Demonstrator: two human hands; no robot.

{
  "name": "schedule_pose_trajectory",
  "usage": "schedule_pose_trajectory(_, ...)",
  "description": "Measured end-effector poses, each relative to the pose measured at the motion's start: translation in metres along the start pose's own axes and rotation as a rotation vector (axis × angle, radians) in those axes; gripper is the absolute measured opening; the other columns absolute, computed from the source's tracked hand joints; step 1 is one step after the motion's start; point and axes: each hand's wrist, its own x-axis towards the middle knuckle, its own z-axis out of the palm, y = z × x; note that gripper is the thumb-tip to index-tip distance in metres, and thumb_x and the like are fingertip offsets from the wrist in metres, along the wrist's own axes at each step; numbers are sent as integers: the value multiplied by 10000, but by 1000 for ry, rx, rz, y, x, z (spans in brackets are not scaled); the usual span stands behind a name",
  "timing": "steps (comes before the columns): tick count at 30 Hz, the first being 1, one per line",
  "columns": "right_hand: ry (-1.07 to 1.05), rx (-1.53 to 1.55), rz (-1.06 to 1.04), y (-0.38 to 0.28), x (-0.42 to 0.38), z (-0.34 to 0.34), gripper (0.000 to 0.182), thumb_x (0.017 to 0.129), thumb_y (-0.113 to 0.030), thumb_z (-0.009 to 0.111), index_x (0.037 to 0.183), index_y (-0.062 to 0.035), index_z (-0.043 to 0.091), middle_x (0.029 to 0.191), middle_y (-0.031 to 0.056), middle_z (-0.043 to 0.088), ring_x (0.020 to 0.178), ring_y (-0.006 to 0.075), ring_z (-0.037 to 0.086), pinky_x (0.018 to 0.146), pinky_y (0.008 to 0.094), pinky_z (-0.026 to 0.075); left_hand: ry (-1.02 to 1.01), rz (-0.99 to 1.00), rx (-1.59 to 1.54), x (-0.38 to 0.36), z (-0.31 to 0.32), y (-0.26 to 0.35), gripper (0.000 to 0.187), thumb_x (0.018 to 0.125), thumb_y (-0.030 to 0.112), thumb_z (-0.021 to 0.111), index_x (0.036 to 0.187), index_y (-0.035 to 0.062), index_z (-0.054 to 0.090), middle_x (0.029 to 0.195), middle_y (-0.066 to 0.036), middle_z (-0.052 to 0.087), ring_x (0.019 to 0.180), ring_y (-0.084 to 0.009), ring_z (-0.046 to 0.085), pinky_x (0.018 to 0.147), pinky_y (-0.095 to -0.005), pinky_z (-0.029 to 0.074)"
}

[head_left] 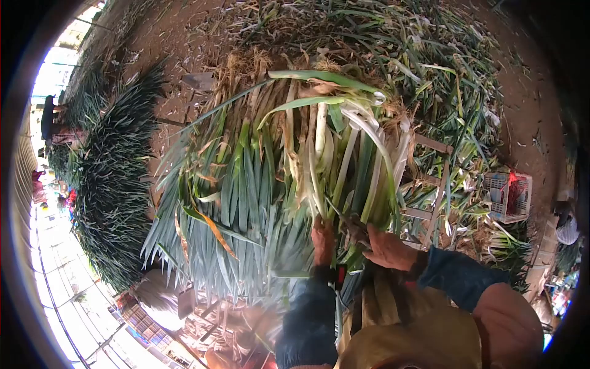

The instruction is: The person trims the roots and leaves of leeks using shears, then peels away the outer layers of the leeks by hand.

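head view, layout: one long, pale-stalked, leek-like plant lay on the near right part of a broad heap of similar green-and-white plants, its lower end running into the wearer's grasp.

grip: the bare left hand appeared clenched round that pale stalk; how many stalks were inside the fist could not be told. the bare right hand appeared to be grasping a dark, slender, metal-looking tool. handle mostly covered; exact kind not determined.

risks (judged, not observed):
1. nicked left fingers. the tool's tip pointed close past them, so a slip or a careless turn of the right wrist could bring it onto skin.
2. split or snapped stalk. likely cause: too tight a fist, or pulling sideways against the layers beneath.
3. snagging. loose, curling pale-and-green leaves arched over the heap and could catch the plant or hide the tool's edge.
4. heap sliding. stems lay loosely stacked beside a slatted wooden frame; a hard tug could send neighbours down toward the scattered leaf litter at the far right.
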Motion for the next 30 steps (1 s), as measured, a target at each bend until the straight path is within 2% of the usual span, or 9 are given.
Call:
schedule_pose_trajectory(5,312,17,-108,27,61,21,730,760,-252,667,1235,161,298,717,242,578,616,393,594,534,442,482,-68,-76,-112,-67,-25,27,367,876,196,504,1209,44,482,624,-56,546,445,-113,485,386,-269,381)
schedule_pose_trajectory(7,266,4,-39,24,73,14,734,761,-259,667,1235,162,296,733,243,580,629,385,603,544,431,495,-125,-56,-34,-87,-35,22,374,880,195,507,1221,45,472,615,-47,537,442,-111,481,379,-269,375)
schedule_pose_trajectory(10,212,-25,30,15,75,2,738,763,-269,665,1237,161,297,739,237,582,638,372,610,549,421,502,-80,-242,14,-104,-31,19,370,884,201,509,1219,51,470,624,-44,539,443,-110,485,370,-264,365)
schedule_pose_trajectory(14,185,-87,38,1,68,-7,741,766,-281,662,1242,158,301,733,224,584,645,352,614,550,411,504,-74,-240,-132,-130,-29,31,403,880,200,516,1248,47,459,667,-46,536,442,-96,464,361,-246,346)
schedule_pose_trajectory(23,350,-148,59,26,112,-9,716,772,-291,634,1225,185,348,720,213,582,650,329,613,551,388,502,-25,-258,-122,-137,-26,24,538,856,187,552,1348,39,392,672,-37,540,445,-83,446,375,-230,343)
schedule_pose_trajectory(27,291,-106,76,19,100,-23,570,803,-241,603,1232,65,385,803,155,580,677,275,596,559,375,484,-11,-135,-112,-137,-26,19,448,865,168,544,1287,45,457,666,-21,533,469,-79,453,387,-219,340)
schedule_pose_trajectory(29,222,68,85,13,96,-24,507,819,-217,587,1236,5,404,844,126,579,691,247,587,562,368,474,-42,-180,-699,-132,-35,-17,263,862,113,536,1121,145,501,603,30,454,486,-70,427,389,-208,342)
schedule_pose_trajectory(30,141,219,133,10,96,-28,479,826,-204,579,1238,-25,413,865,112,579,698,234,582,564,365,470,-48,-126,-425,-144,-38,32,314,860,109,526,1168,135,469,628,20,467,482,-69,420,384,-210,345)
